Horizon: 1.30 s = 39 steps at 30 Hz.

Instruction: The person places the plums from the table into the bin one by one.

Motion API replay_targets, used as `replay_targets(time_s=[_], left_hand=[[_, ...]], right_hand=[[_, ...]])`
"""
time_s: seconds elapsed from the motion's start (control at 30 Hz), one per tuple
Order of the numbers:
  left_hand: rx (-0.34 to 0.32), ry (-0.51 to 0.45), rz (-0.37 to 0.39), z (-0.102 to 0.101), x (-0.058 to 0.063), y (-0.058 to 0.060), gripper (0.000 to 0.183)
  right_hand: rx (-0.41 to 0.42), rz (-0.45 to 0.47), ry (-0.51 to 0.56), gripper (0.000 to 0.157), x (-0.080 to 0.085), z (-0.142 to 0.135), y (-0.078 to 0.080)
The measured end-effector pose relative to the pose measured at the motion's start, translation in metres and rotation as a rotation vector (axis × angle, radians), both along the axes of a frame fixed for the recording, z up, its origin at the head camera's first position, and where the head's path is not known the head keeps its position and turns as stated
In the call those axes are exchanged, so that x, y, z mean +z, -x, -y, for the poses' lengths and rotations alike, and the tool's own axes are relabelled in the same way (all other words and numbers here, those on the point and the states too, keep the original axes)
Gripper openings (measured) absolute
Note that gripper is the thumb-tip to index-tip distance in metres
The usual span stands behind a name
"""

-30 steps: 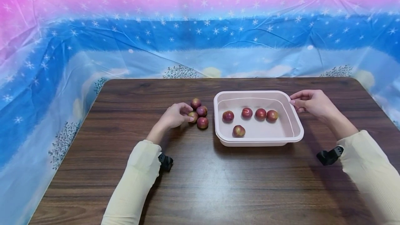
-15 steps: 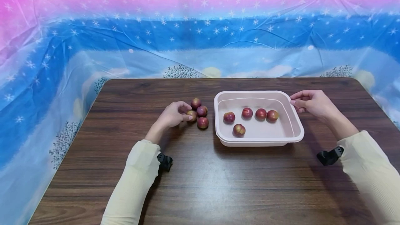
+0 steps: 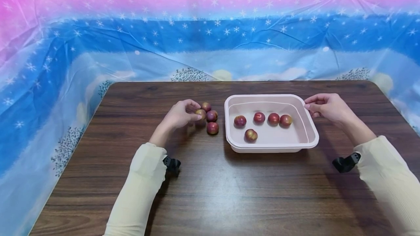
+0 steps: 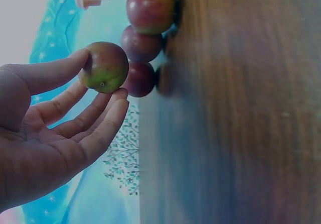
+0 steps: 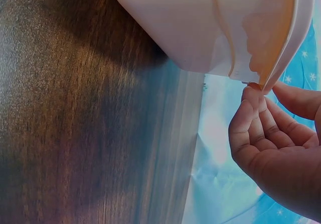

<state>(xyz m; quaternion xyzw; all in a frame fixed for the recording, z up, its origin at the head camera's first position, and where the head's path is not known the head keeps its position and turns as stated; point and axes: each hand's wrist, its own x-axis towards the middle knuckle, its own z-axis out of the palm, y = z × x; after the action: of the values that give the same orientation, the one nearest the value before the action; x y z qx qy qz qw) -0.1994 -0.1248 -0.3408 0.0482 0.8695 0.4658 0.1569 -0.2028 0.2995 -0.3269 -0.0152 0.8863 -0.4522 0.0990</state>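
My left hand [image 3: 180,114] pinches a greenish-red plum [image 4: 106,66] between thumb and fingers; the left wrist view shows it raised off the table. Beside it, three more plums [image 3: 212,128] sit close together on the table, left of a pale pink plastic basin [image 3: 271,145]. Inside the basin lie several red plums [image 3: 259,118], one of them [image 3: 251,135] nearer the front wall. My right hand [image 3: 332,107] grips the basin's rim at its right side, thumb on one face and curled fingers on the other, as the right wrist view [image 5: 273,128] shows.
Everything stands on a dark wood-grain table [image 3: 210,192]. Behind it and at its left hangs a pink and blue snowflake cloth [image 3: 210,39]. Black wrist cameras [image 3: 346,162] are strapped under both cream sleeves.
My left hand has drawn the pinched plum slightly left and then up, away from the other plums. My right hand and the basin have stayed in place.
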Motion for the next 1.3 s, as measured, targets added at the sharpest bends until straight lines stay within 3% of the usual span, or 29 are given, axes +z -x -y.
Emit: replay_targets(time_s=[0.2, 0.43, 0.83, 1.3], left_hand=[[-0.014, 0.044, -0.055, -0.001, 0.010, 0.002, 0.030], [-0.001, 0.020, -0.064, -0.006, 0.022, 0.007, 0.031], [-0.034, 0.032, -0.139, -0.021, 0.042, 0.009, 0.029], [-0.088, 0.031, -0.183, -0.045, 0.050, 0.005, 0.031]], right_hand=[[-0.004, 0.002, -0.003, 0.039, 0.000, 0.001, 0.000], [-0.006, 0.000, -0.007, 0.038, 0.000, 0.000, 0.001], [-0.017, -0.001, 0.002, 0.038, -0.001, 0.001, 0.002], [0.000, 0.015, 0.017, 0.037, -0.002, 0.000, 0.002]])
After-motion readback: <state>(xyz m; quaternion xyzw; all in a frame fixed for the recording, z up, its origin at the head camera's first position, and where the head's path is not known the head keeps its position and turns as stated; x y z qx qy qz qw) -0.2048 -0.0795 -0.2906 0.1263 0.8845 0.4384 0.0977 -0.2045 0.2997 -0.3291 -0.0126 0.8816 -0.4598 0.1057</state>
